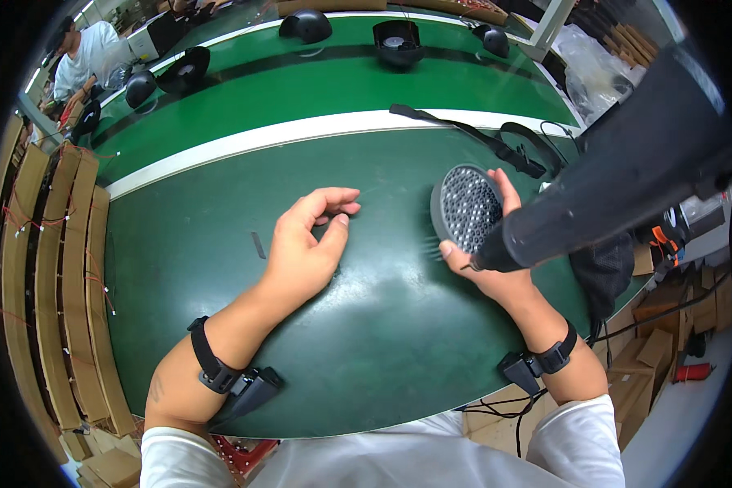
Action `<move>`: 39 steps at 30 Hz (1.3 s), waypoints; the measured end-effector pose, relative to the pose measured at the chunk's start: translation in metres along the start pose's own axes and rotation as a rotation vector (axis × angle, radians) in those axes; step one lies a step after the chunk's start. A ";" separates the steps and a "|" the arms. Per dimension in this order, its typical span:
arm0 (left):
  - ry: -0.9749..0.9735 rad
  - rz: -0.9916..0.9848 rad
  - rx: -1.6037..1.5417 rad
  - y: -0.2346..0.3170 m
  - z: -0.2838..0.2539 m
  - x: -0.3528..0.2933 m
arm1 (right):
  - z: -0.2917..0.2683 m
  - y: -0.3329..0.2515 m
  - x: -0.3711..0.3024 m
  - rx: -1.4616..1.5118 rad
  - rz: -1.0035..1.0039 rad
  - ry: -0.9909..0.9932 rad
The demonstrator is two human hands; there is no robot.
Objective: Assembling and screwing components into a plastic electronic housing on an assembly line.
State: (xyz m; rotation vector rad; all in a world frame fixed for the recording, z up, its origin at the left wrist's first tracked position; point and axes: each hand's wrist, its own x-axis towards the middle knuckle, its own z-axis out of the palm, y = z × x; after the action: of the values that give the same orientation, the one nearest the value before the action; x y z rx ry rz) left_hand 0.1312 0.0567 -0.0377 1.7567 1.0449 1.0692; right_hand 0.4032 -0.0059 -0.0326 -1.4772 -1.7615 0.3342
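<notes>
My right hand grips a round dark grey dish-shaped part by its rim, thumb at the near edge and fingers on the far right side. Its face is a dense pattern of small shiny bumps or holes; I cannot tell which. In front of that hand hangs a large black tapered tool, resembling an electric screwdriver, its thin tip near my thumb and hiding part of the palm. My left hand is over the green table, fingers loosely curled with thumb a little apart. Nothing shows in it.
A thin grey strip lies left of my left hand. Black straps rest at the table's far right. Beyond a white rail runs a green belt with several black shells. Cardboard trays with red wires line the left; a person is far left.
</notes>
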 end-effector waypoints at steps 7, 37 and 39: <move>-0.025 0.008 0.018 -0.005 -0.001 0.001 | 0.008 0.003 0.008 -0.338 0.009 -0.068; 0.209 -0.368 0.629 -0.016 0.045 0.314 | -0.026 -0.073 0.038 0.623 -0.152 0.413; 0.053 -0.185 0.624 -0.026 0.023 0.306 | -0.025 -0.081 0.049 0.621 -0.442 0.322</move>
State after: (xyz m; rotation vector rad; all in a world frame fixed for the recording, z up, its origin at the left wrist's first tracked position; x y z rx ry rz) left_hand 0.2372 0.3417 0.0091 2.0558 1.6668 0.7149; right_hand 0.3636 0.0093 0.0554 -0.6418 -1.4837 0.3463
